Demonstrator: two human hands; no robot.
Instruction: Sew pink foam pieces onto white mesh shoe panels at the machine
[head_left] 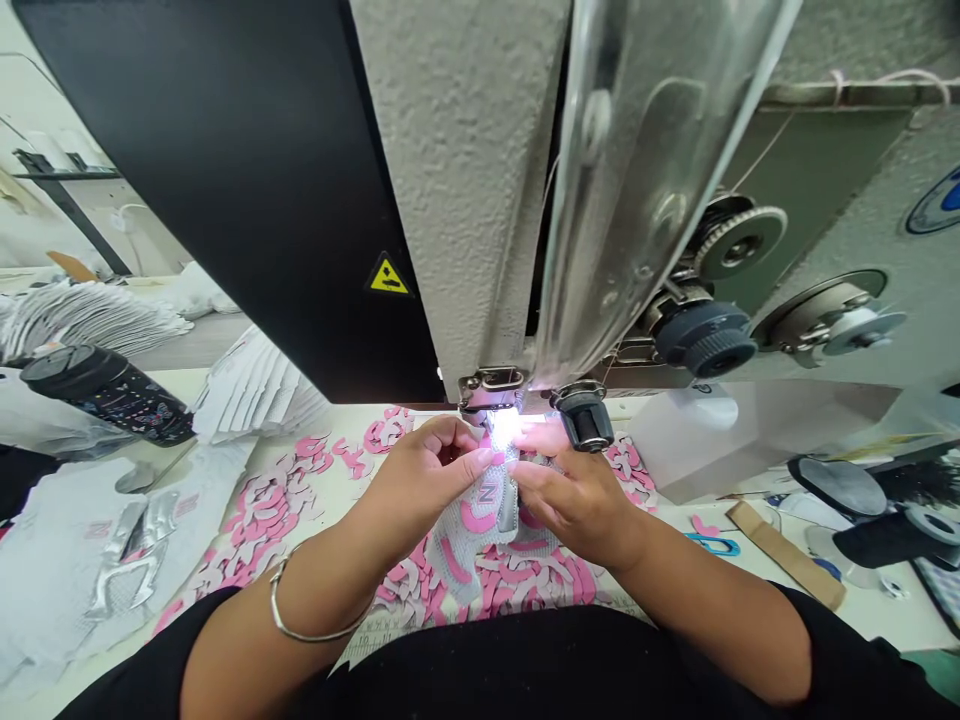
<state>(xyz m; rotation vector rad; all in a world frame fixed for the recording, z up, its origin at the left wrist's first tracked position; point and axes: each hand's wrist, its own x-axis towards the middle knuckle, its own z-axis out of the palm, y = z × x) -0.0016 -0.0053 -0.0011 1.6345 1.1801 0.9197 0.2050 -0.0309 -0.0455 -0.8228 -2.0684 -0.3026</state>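
Note:
Under the bright lamp of a sewing machine (465, 200), a grey-and-white fabric piece (457, 560) with pink curved patches lies near the needle area. My left hand (427, 470) pinches a small pink patch (496, 457) at the fabric's upper edge, thumb and fingertips together. From the other side my right hand (574, 495) presses its fingers on the same fabric, close to the left fingertips. Glare around the needle hides the exact contact there. Part of the fabric hangs down toward my body, over loose pink pieces.
Pink and white cut pieces (266, 515) are strewn over the table. Left are fabric stacks (255, 385), a black patterned bottle (109, 393) and white sheets (60, 560). Right are a blue cutter-like tool (716, 544), a brown strip (787, 555) and a black thread spool (896, 537).

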